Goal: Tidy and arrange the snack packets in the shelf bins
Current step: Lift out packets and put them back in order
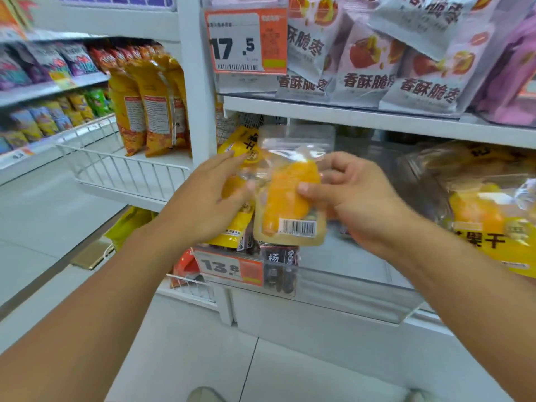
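My right hand (351,195) pinches a clear packet of dried mango (285,204), its back with the barcode facing me, in front of the middle shelf bin. My left hand (208,198) holds a yellow mango packet (237,230) just to its left, thumb on the front, fingers stretched along it. The two packets overlap at their edges. More yellow dried mango packets (487,216) lie in the clear-fronted bin (362,288) to the right.
Grey-pink jujube packets (377,68) fill the shelf above, beside a 17.5 price tag (246,42). A 13.8 price tag (229,268) and dark packets (278,271) sit below. At left stand orange snack bags (145,105) and a white wire basket (124,169).
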Demonstrator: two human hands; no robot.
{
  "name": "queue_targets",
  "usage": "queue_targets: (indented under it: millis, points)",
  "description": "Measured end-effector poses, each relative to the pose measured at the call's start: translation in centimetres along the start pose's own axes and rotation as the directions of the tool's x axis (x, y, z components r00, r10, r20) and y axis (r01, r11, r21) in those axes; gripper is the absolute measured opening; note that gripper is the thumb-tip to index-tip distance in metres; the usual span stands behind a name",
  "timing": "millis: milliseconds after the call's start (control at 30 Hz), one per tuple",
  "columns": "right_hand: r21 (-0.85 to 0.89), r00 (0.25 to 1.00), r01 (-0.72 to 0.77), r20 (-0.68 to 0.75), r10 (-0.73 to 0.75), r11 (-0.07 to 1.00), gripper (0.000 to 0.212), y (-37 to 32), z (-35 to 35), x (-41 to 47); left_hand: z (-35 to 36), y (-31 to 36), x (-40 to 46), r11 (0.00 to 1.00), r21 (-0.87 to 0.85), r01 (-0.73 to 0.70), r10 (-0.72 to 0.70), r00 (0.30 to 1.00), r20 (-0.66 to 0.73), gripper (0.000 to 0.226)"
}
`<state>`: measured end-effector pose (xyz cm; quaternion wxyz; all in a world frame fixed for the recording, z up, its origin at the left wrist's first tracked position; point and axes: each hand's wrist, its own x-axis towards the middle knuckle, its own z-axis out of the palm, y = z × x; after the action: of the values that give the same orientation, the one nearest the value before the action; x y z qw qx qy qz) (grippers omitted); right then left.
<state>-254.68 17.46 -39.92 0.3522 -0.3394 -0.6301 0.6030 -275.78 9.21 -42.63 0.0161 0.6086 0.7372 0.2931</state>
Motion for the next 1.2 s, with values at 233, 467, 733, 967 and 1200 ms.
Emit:
queue_targets:
  millis: [233,467,733,967,1200]
  points:
    - [-0.496,0.989,-0.143,-0.098,0.109,0.856,0.026,0.8,1.9,-0.3,0.1,0.1,-1.0,0.986,-0.143,0.085,-0.104,0.986,-0.13,0.041]
    - [-0.231,0.96,-0.274,-0.005,0.28,0.934,0.025,0.5,0.2,-0.7,-0.6,0.3,-1.3,1.0,-0.014,0.015,-0.017,0.99,-0.142,0.037]
    - [-0.731,0.974,-0.155,0.0,0.227,0.665,0.056,0.9,-0.2,-1.2,-0.6,1.0,-1.3,0.994,0.064,-0.088,0.098,0.981,-0.167,0.035]
    - [-0.692,0.902,-0.203,0.142,0.407,0.693,0.062,-1.7,-4.5,-1.7,-1.3,5.6,-1.6,0.956,0.079,-0.284,0.293,0.894,-0.338,0.031]
    - [-0.847,0.97,0.235,0.177,-0.165,0.477,0.009,-1.9,-12.2,-6.7,6.8,15.2,-3.0,0.859,0.037,-0.51,0.487,0.838,0.247,0.043]
